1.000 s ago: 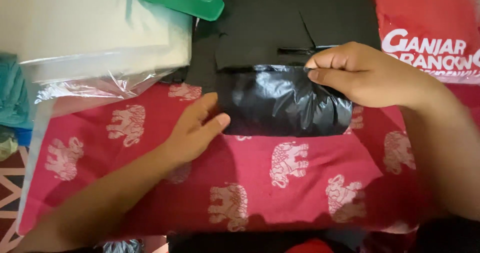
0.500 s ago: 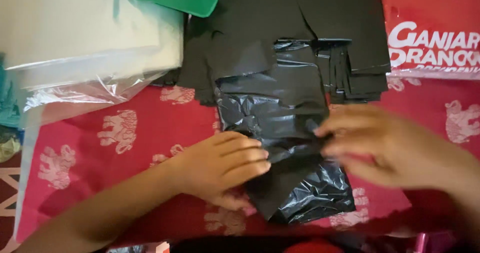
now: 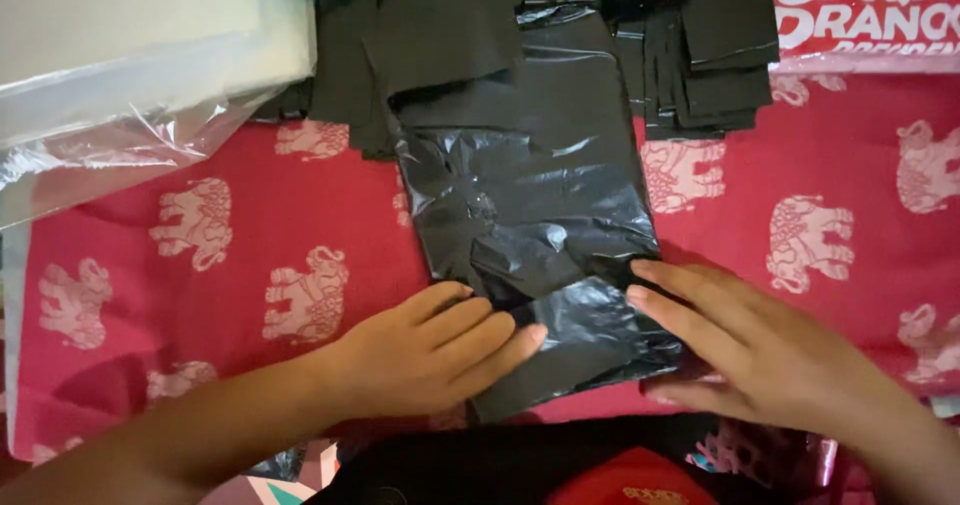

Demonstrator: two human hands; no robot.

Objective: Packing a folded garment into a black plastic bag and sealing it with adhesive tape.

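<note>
A red cloth with pale elephant prints (image 3: 250,255) covers the surface across most of the frame. At the upper left lies a stack of clear plastic-wrapped packets (image 3: 130,65); along the top centre sits a pile of flat black plastic bags (image 3: 690,55). From that pile one black plastic bag (image 3: 530,205) stretches down toward me, its long axis running from the top of the frame to the bottom centre, the crinkled lower end pointing at my body. My left hand (image 3: 430,350) lies flat, fingers extended, pressing the bag's lower left corner. My right hand (image 3: 750,350) lies flat and open on its lower right edge. Both touch it, equally near, with the bag's end between them.
</note>
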